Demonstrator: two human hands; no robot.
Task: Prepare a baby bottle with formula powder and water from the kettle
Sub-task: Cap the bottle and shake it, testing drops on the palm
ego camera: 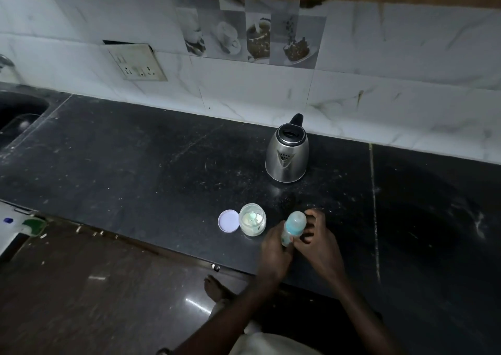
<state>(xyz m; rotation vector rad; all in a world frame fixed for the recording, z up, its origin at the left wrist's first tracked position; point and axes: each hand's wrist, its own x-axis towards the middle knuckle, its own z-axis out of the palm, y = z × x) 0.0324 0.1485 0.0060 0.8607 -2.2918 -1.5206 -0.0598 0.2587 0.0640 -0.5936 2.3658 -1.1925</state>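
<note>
A baby bottle point(294, 226) with a teal collar and clear cap stands tilted near the front edge of the dark counter point(151, 170). My left hand point(275, 249) wraps its lower body. My right hand point(317, 238) curls around its cap end from the right. An open glass jar of white formula powder point(252, 220) with a scoop inside stands just left of the bottle. The jar's pale lid point(228, 220) lies flat beside it. A steel kettle point(287, 154) with a black handle stands further back, its spout facing me.
A sink point(19, 113) lies at the far left of the counter. A socket plate point(138, 62) hangs on the tiled wall behind. A cabinet knob point(216, 267) sits under the counter's front edge, and a bare foot point(217, 288) stands on the glossy floor below.
</note>
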